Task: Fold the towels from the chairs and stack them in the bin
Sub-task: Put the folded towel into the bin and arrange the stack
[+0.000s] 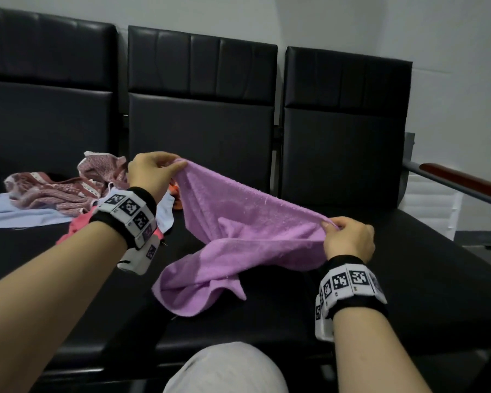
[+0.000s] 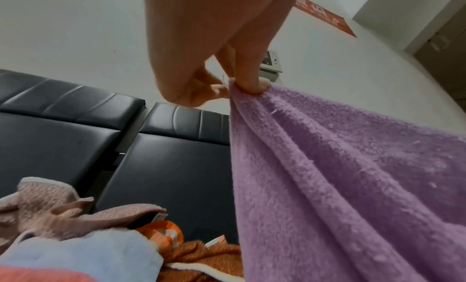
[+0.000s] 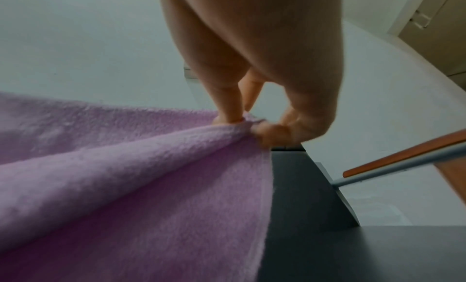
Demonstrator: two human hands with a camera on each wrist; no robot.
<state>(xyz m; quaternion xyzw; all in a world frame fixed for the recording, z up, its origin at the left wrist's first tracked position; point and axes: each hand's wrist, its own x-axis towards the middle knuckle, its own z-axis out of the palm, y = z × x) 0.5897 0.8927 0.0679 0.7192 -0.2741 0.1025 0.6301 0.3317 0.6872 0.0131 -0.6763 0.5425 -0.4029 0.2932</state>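
Towels (image 1: 57,194) heaped left of stretched purple towel (image 1: 238,222).

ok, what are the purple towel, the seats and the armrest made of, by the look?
Purple towel: looks like terry cloth, matte, with a fuzzy looped pile and soft drape.
Seats: likely faux or real leather over padding; black, smooth, slight sheen, stitched panels.
Armrest: seems glossy reddish-brown wood or plastic on a grey painted metal bar; can't tell which.
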